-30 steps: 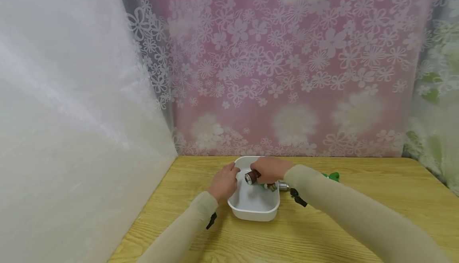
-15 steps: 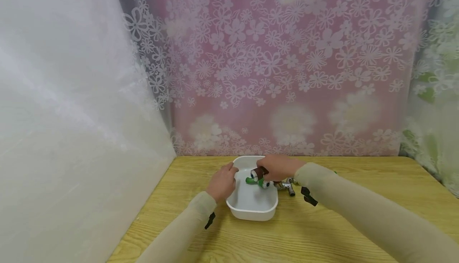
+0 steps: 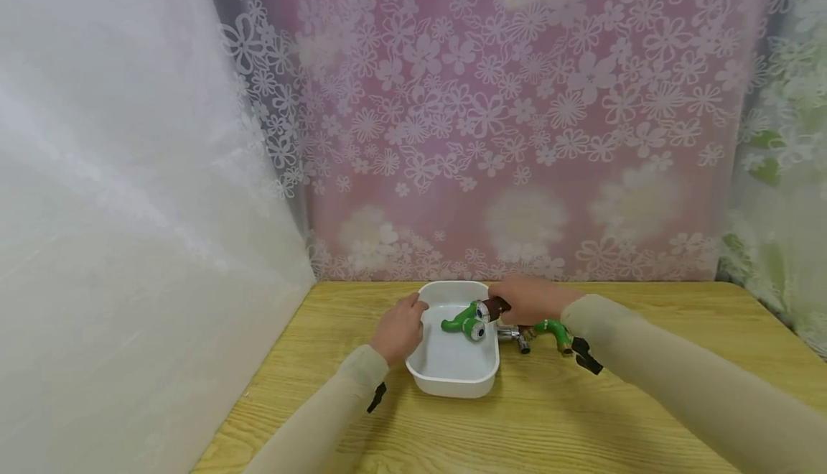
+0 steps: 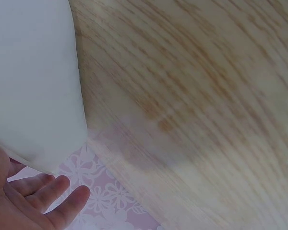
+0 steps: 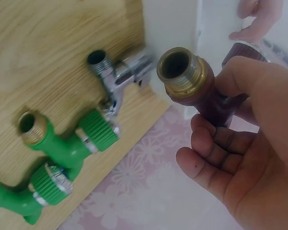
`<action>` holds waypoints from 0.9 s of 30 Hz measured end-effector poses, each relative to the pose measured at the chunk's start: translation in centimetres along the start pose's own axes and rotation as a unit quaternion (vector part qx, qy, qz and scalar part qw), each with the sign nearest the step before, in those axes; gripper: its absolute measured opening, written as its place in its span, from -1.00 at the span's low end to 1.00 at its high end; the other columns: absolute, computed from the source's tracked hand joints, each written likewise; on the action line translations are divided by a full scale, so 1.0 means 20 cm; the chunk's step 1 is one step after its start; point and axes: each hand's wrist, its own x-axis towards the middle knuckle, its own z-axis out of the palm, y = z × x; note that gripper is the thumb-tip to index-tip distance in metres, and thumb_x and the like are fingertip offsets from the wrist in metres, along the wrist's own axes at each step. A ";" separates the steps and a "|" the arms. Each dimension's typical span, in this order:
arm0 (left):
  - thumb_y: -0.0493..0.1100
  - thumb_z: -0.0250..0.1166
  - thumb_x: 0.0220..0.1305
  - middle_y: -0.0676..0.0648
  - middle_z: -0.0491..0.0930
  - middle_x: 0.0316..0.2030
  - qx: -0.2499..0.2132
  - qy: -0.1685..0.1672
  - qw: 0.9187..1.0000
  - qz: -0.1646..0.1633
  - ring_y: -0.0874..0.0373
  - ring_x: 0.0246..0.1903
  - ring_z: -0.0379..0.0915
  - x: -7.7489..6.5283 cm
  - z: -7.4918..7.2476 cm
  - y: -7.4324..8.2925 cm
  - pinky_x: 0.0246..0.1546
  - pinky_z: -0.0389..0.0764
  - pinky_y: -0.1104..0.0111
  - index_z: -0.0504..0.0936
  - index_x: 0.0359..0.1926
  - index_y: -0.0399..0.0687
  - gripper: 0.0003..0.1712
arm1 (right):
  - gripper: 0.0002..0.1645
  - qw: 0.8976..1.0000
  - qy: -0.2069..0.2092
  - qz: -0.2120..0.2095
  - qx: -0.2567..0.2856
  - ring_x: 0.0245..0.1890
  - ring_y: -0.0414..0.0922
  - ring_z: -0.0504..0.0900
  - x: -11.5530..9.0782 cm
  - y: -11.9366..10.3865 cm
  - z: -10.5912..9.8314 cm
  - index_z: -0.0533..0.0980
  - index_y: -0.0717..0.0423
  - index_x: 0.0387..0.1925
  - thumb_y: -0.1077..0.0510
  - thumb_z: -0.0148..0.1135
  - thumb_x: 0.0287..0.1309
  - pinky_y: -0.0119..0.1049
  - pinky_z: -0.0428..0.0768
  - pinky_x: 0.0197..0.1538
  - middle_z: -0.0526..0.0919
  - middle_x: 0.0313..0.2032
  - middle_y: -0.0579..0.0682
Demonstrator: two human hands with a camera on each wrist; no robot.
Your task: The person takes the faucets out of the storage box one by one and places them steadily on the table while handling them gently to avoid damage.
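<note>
A white plastic basin (image 3: 452, 388) stands on the table, and my left hand (image 3: 398, 330) holds its left rim. My right hand (image 3: 533, 300) grips a dark brown tap (image 3: 494, 309) above the basin's right rim. In the right wrist view this tap's brass threaded end (image 5: 182, 79) faces the camera. A green tap (image 3: 461, 324) lies inside the basin. On the table to the right of the basin are a chrome tap (image 5: 120, 79) and green taps (image 5: 62, 146), partly behind my right hand and sleeve in the head view.
The wood-grain table (image 3: 349, 416) ends at the back against a pink flowered curtain (image 3: 517, 136). A whitish plastic sheet (image 3: 142, 208) slopes down along the left side. Another flowered curtain (image 3: 782, 208) hangs at the right.
My right hand has moved right with the brown tap, from over the basin's middle to its right rim, uncovering the green tap inside. The left hand stays at the rim.
</note>
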 end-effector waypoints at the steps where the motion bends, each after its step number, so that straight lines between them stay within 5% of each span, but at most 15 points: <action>1: -0.19 0.11 0.49 -0.23 0.36 0.41 0.002 0.001 1.000 0.001 -0.09 0.35 0.38 0.00 0.00 0.00 0.27 0.55 0.09 0.53 0.26 -0.10 -0.61 | -0.80 1.000 0.000 0.000 0.001 -0.44 -0.21 0.48 -0.01 0.01 0.00 0.54 -0.03 -0.14 0.14 0.33 0.20 -0.28 0.48 -0.38 0.54 -0.40 -0.20; 19: -0.18 0.10 0.49 -0.24 0.36 0.40 0.003 0.005 1.000 0.006 -0.09 0.35 0.38 0.01 0.01 -0.01 0.25 0.57 0.09 0.53 0.26 -0.10 -0.62 | -0.89 1.000 0.011 0.002 0.012 -0.50 -0.25 0.39 -0.21 0.22 0.02 0.50 -0.11 -0.24 0.16 0.28 0.28 -0.33 0.37 -0.45 0.48 -0.42 -0.19; 27: -0.19 0.08 0.50 -0.23 0.35 0.41 -0.002 -0.007 1.000 0.001 -0.09 0.37 0.36 0.01 0.01 0.00 0.30 0.52 0.09 0.52 0.28 -0.10 -0.61 | -0.80 1.000 0.007 0.017 0.022 -0.47 -0.30 0.47 -0.29 0.28 0.03 0.58 -0.03 -0.08 0.17 0.31 0.26 -0.34 0.45 -0.40 0.57 -0.37 -0.24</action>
